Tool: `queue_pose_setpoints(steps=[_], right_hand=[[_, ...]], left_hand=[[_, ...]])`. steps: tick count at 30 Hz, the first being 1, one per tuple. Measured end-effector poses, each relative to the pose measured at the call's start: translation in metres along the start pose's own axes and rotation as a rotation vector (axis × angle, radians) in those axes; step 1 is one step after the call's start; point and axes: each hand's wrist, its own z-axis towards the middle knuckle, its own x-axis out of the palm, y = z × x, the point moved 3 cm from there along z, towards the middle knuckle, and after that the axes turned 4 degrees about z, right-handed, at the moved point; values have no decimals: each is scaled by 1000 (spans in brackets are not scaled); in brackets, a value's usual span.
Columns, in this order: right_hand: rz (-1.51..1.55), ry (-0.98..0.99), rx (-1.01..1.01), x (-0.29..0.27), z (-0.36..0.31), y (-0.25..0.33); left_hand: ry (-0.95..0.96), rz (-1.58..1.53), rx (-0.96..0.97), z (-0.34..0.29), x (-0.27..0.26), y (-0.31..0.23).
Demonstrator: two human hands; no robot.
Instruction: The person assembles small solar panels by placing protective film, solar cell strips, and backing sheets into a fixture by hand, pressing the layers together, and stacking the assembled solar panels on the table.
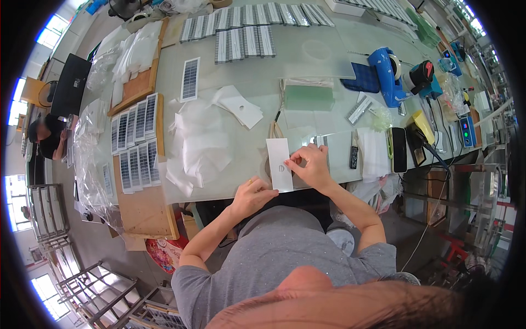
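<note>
A narrow white panel [280, 151] with a small dark-rimmed mark or hole near its middle lies close to the table's front edge. My left hand [253, 197] is closed on its lower left corner, thumb and fingers pinched together. From the right, my right hand [311, 166] pinches at the panel's edge beside the mark; whether a tiny piece is also between those fingers cannot be made out. Behind my right hand, a small silvery striped piece [320, 141] shows in part. To the left are loose white sheets with a hole [241, 107] and crumpled white wrapping sheets [200, 142].
Small solar panels [145, 118] lie in rows on a wooden board at left; one more solar panel [190, 79] lies alone. Wrapped stacks [245, 44] line the back. A green pad [309, 98], blue tape dispenser [387, 77] and black phone-like object [398, 149] stand rightward. A person [48, 134] is far left.
</note>
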Motion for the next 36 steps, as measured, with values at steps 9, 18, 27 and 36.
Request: queue_pose_setpoints(steps=[9,18,27,36], right_hand=[[-58,-23,-54,1,0,3],[-137,-56,-78,2,0,0],[-170,179,-469,-10,-14,32],[-91,-220,-314,-42,28,68]], left_hand=[[-3,24,7,-2,2,3],[110,75,42,14,-3,-4],[117,53,11,25,1,0],[58,-774,-367,84,-41,24]])
